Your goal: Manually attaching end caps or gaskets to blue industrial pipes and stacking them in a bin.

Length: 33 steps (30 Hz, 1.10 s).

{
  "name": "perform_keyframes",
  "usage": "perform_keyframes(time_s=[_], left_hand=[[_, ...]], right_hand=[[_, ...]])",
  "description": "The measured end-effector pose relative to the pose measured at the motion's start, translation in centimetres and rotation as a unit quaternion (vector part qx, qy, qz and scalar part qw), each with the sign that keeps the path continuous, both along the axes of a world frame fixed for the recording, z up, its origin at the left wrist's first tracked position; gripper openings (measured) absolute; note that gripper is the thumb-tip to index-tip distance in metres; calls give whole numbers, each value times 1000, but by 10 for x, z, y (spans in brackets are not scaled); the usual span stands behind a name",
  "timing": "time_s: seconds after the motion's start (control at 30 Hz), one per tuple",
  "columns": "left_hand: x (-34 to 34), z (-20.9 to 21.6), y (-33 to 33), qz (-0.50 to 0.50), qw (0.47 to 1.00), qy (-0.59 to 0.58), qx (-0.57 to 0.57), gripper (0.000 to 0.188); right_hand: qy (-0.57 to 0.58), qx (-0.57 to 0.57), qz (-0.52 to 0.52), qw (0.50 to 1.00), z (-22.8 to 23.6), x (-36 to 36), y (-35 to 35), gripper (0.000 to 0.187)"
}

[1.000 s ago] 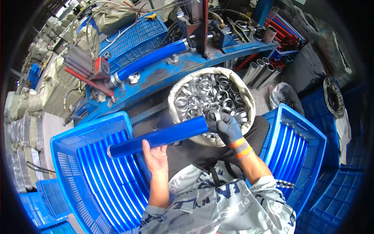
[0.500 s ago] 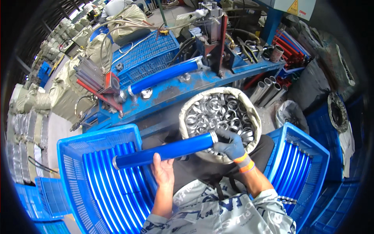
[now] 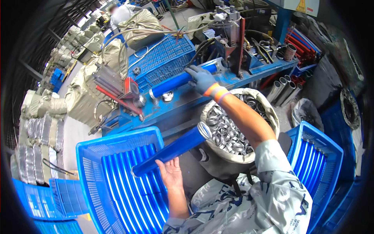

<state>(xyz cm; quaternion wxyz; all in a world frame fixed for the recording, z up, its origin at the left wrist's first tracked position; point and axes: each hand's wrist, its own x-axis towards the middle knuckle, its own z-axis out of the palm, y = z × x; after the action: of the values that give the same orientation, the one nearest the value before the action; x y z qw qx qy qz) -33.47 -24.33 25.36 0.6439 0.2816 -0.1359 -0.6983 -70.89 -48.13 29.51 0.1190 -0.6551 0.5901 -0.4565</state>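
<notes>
My bare left hand [image 3: 171, 175] supports a blue tube [image 3: 171, 149] from below, its thumb along the near side. The tube slants up to the right over my lap, and a silvery ring [image 3: 204, 130] sits on its upper end. Farther off, my right hand [image 3: 203, 81], in a grey glove with an orange cuff, has its fingers over a second blue tube [image 3: 171, 85]. That one lies lengthwise between the end fittings of a blue bench machine [image 3: 230, 84]. Part of it is hidden behind the glove.
A pale sack [image 3: 269, 113] full of metal rings stands before me. Blue crates with blue tubes flank me, one left [image 3: 83, 163] and one right [image 3: 331, 156]. Bare metal pipes [image 3: 286, 91] lean beyond the sack. Across the bench, hoses [image 3: 113, 37] run over stacked blue crates [image 3: 159, 58].
My right hand has left the end of the held tube and reached forward to the tube on the bench. The held tube has tilted more steeply, its ringed end now lower left of the sack.
</notes>
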Motion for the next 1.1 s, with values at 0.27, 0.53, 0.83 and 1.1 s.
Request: perform_keyframes(time_s=[0.27,0.53,0.83,1.1], left_hand=[[17,-13,-12,-17,999,-42,-9,61],[-75,-18,-103,-82,992,-91,-12,54],[-246,-46,-359,-94,992,-81,-19,78],[-317,-112,-362,-139,973,-132,125,82]], right_hand=[[364,50,-262,892,-43,-36,-72,72],[226,-224,-48,947,92,-79,94,78],[-184,-128,-120,967,101,-122,407,88],[-222,-65,-450,863,33,-119,645,86]])
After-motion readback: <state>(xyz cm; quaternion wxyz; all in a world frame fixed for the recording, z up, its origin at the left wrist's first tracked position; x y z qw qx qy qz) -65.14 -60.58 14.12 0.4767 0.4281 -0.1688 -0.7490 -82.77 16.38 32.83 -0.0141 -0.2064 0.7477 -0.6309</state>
